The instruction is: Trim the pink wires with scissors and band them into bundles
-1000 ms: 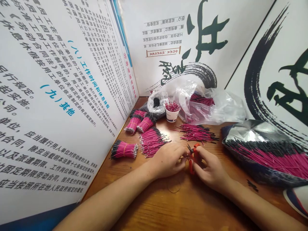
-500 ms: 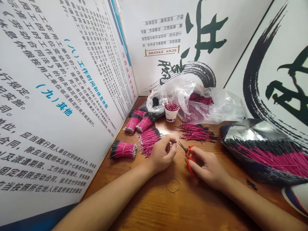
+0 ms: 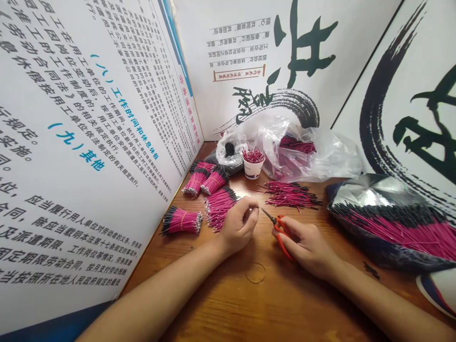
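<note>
Fingers [image 3: 251, 205] of the left hand [image 3: 238, 227] pinch closed beside the pink wire bundle [image 3: 219, 206] (anything held is too fine to tell). Right hand [image 3: 306, 244] clenches red-handled snips [image 3: 282, 236], tips aimed at that pinch.

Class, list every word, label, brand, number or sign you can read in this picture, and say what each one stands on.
"(八)工作时间和休息休假": blue heading on the left wall panel.
"(九)其他": blue heading below it, same panel.
"劳务派遣管理制度": along that panel's far edge.
Body print on that panel: too small and slanted to quote.
Back panel and right panel: brush characters and small print, too stylised or tilted to read.
</note>
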### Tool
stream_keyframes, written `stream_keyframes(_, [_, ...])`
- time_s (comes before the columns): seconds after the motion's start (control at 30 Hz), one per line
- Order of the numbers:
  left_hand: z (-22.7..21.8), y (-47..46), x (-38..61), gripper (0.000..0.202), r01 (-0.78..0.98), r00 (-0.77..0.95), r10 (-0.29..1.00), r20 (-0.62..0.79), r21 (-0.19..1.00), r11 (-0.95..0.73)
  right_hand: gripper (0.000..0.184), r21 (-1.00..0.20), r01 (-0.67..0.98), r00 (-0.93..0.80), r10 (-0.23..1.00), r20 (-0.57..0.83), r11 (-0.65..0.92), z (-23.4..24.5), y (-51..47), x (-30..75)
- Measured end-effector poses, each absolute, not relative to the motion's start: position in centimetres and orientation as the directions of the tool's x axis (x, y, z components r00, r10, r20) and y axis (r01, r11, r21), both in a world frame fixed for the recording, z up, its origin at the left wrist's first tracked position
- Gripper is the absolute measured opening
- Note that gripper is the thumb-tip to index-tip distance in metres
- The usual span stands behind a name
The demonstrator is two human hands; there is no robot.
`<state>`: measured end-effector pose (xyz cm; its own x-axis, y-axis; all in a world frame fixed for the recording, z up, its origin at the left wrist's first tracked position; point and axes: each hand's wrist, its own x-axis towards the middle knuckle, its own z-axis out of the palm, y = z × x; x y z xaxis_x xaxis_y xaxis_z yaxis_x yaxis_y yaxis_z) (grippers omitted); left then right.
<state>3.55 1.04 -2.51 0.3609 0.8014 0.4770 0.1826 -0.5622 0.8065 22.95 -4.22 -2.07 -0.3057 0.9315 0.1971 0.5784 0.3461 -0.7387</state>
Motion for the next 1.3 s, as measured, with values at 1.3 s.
stream_keyframes(1.3, [-2.54, 1.16, 3.57, 0.01, 0.161, 0.354, 0.761, 0.544, 0.766, -0.623, 0.02, -0.753, 0.569, -0.307, 0.935, 0.178, 0.33, -2.48, -4.2, 23.15])
